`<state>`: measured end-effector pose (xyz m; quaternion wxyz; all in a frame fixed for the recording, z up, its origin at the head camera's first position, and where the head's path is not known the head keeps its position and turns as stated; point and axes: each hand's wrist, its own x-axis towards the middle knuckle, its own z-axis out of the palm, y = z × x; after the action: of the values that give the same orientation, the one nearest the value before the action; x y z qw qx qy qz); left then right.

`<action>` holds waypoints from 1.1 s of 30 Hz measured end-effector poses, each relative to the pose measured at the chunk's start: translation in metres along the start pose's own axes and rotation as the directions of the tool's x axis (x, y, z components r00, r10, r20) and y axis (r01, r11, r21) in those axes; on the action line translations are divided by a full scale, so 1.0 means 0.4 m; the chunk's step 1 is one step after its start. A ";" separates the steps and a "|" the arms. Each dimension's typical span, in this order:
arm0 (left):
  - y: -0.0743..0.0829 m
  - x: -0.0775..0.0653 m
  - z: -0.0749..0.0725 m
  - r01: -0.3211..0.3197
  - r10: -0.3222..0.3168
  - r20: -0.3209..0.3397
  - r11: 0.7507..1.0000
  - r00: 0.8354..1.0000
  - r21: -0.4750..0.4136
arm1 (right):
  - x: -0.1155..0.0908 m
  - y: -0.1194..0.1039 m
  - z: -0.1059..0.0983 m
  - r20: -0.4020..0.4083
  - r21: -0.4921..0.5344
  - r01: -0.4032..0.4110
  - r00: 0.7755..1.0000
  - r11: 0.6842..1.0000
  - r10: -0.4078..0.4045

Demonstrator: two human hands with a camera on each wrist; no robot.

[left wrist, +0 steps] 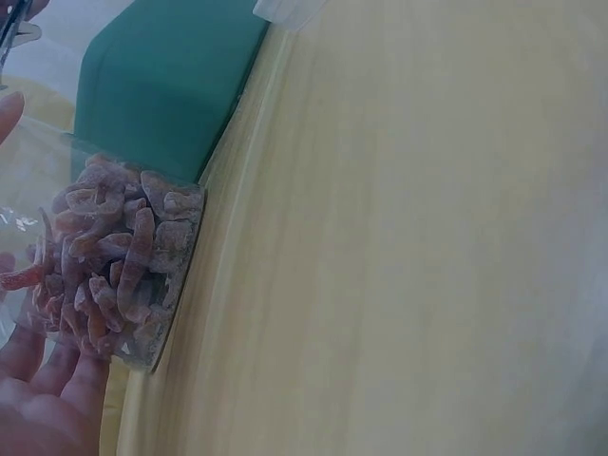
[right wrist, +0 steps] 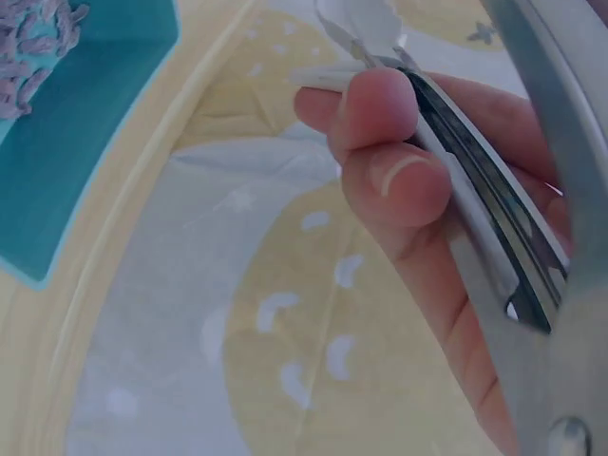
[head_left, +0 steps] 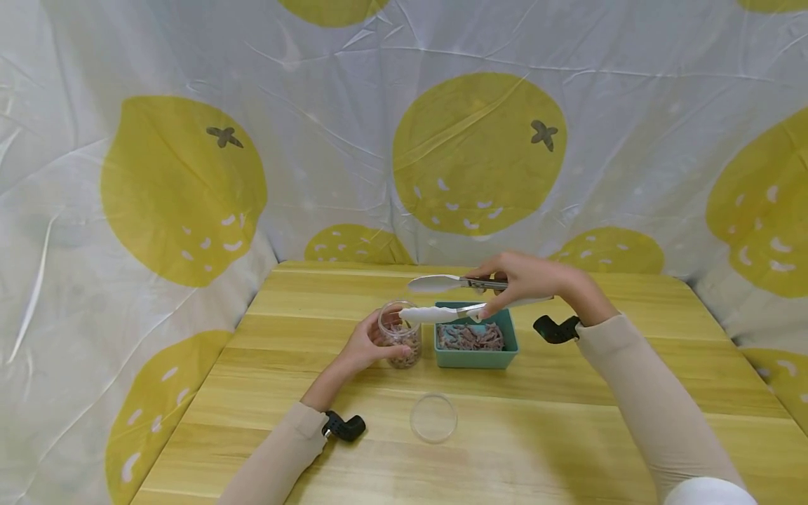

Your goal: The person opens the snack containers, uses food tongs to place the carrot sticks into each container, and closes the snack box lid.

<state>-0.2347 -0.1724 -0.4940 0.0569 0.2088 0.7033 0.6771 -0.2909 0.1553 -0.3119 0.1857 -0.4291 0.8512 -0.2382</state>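
My left hand (head_left: 366, 344) grips a clear jar (head_left: 404, 337) from its left side, the thumb across its front. In the left wrist view, brownish-red dried strips (left wrist: 119, 252) fill the lower part of the jar. My right hand (head_left: 524, 280) holds metal tongs with white tips (head_left: 435, 314), their two arms spread apart. One tip reaches over the jar's mouth; no strip shows clearly between the tips. Beneath the tongs stands a teal rectangular box (head_left: 476, 360) with similar strips (head_left: 470, 337) inside, just right of the jar.
A round clear lid (head_left: 433, 419) lies on the wooden table (head_left: 536, 449) in front of the jar and box. A lemon-print curtain (head_left: 341, 140) hangs behind the table and along its sides. Each wrist wears a black camera mount (head_left: 344, 426).
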 end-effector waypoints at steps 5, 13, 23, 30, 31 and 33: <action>0.000 0.000 0.000 0.025 -0.025 -0.006 1.000 1.000 0.004 | -0.038 0.030 0.006 -0.060 0.020 0.004 0.998 1.000 -0.003; 0.001 0.000 0.000 0.023 -0.023 0.004 1.000 1.000 -0.007 | -0.116 0.073 0.019 -0.165 0.117 -0.063 0.983 0.991 0.083; 0.012 -0.003 0.001 0.012 -0.012 0.010 1.000 1.000 -0.006 | -0.218 0.138 0.069 -0.320 0.178 -0.126 0.930 0.976 0.179; 0.008 -0.002 0.002 0.027 -0.027 -0.012 0.999 1.000 0.019 | -0.282 0.169 0.120 -0.447 0.271 -0.184 0.845 0.945 0.294; 0.007 -0.001 0.002 0.026 -0.026 -0.013 0.999 1.000 0.020 | -0.290 0.172 0.128 -0.458 0.292 -0.198 0.830 0.936 0.319; 0.004 -0.001 0.001 0.021 -0.021 -0.011 1.000 1.000 0.019 | -0.307 0.177 0.145 -0.480 0.309 -0.235 0.798 0.922 0.364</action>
<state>-0.2339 -0.1720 -0.4926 0.0582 0.1980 0.7121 0.6711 -0.2371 0.2783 -0.3856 0.0289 -0.1809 0.8922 -0.4129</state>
